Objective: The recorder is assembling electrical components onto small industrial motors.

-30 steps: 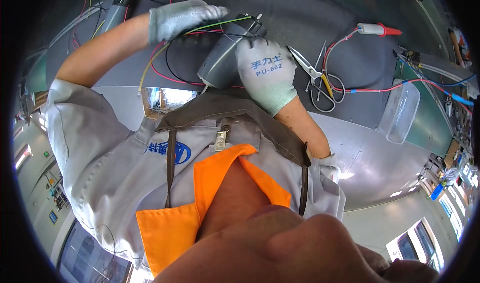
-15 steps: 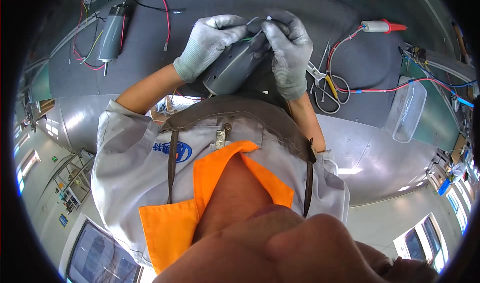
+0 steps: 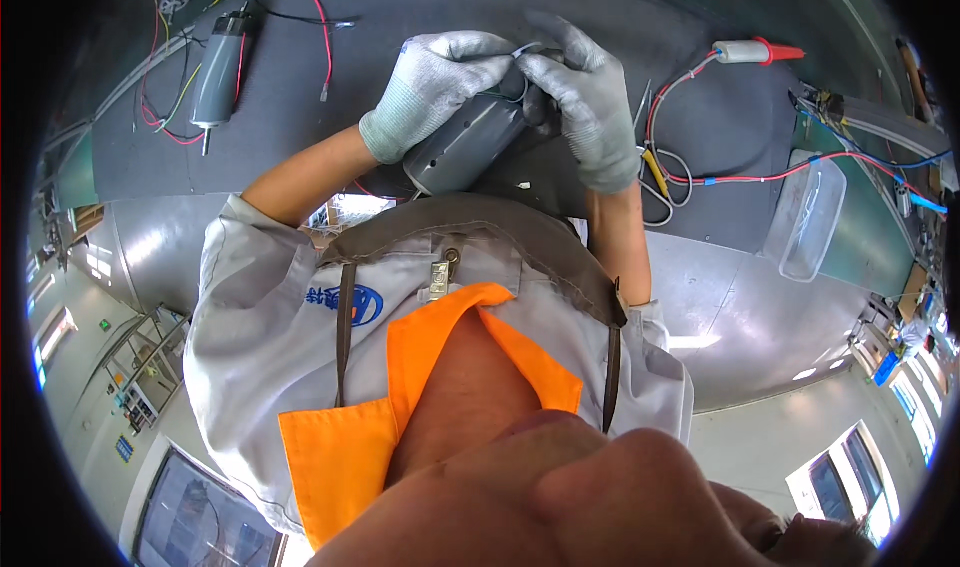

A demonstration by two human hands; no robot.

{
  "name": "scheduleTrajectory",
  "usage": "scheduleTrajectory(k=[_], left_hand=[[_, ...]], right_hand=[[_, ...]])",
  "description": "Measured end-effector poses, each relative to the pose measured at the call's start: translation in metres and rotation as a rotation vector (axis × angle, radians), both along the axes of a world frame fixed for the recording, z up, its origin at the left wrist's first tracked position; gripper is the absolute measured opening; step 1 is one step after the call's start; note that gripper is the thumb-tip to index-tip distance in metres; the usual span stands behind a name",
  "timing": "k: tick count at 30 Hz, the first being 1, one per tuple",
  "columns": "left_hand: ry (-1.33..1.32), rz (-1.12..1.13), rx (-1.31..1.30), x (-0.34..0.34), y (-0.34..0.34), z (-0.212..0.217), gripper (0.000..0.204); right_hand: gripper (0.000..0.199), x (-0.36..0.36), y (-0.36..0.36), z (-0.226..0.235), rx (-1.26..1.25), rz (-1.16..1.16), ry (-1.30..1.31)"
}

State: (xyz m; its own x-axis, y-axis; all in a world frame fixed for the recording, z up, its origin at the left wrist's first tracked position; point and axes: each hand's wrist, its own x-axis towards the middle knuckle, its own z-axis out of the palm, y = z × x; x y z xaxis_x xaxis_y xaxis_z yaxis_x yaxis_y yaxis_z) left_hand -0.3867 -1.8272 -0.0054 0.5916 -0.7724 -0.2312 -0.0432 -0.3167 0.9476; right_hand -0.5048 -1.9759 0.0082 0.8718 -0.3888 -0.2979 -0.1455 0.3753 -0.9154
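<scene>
both gloved hands are clamped on the grey motor (image 3: 462, 147), held above the worktop (image 3: 300, 137): left hand (image 3: 435, 82) gripping its body, right hand (image 3: 585, 97) pinching a thin wire (image 3: 522, 53) at its top. pull too hard and i reckon that wire snaps.

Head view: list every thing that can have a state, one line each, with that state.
left hand: gloved, gripping the grey motor
right hand: gloved, pinching a thin wire at the motor's end
grey motor: held up off the mat, tilted
second motor: lying on the mat, untouched
clear plastic tray: lying on the bench
scissors: lying flat, partly hidden
</scene>
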Motion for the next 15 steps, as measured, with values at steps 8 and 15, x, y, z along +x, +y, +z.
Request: scheduleTrajectory(k=[8,15], left_hand=[[0.168,0.074,-0.008,-0.005,-0.004,-0.004,0.024],[0.203,0.079,0.062,-0.006,-0.005,0.002,0.021]], right_hand=[[0.055,-0.010,0.021,-0.029,0.018,-0.244,-0.339],[0.056,-0.009,0.023,-0.031,-0.025,-0.273,-0.376]])
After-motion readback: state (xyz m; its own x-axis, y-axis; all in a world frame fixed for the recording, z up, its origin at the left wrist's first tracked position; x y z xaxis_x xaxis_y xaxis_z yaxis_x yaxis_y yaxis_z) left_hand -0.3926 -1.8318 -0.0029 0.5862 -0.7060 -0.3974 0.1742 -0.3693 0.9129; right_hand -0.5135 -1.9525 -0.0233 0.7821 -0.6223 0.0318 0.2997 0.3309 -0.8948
